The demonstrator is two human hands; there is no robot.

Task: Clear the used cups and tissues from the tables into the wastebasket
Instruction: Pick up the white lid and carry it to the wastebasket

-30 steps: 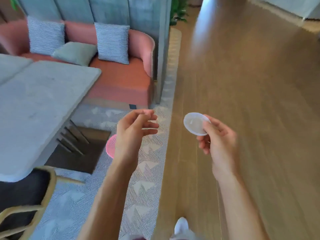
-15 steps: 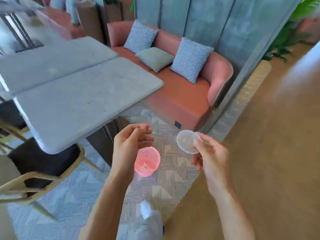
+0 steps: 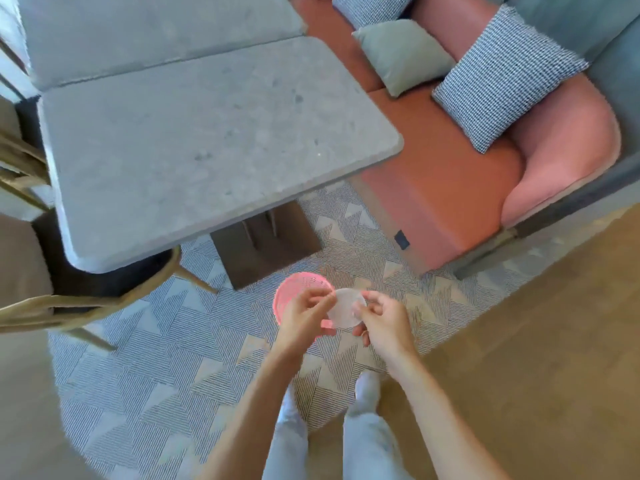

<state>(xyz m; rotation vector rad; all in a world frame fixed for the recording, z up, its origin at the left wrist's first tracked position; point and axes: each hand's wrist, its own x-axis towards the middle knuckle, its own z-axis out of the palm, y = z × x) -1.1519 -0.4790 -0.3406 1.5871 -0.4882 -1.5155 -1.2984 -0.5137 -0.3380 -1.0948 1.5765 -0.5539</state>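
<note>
A clear plastic cup (image 3: 344, 308) is held over the rim of the pink mesh wastebasket (image 3: 298, 285), which stands on the patterned rug by the table's base. My right hand (image 3: 379, 322) grips the cup from the right with fingers and thumb. My left hand (image 3: 304, 315) is at the cup's left edge, its fingertips touching the rim, and it covers much of the basket's mouth. The basket's inside is mostly hidden.
A grey stone table (image 3: 207, 143) stands ahead on a dark base (image 3: 263, 244), with a second table behind. A wooden chair (image 3: 86, 299) is at the left, a pink sofa (image 3: 467, 174) with cushions at the right. Wood floor (image 3: 536, 341) lies to the right.
The view has swung down over the wastebasket. Both hands have come together above it; my left hand, empty and apart before, now touches the cup held by my right hand.
</note>
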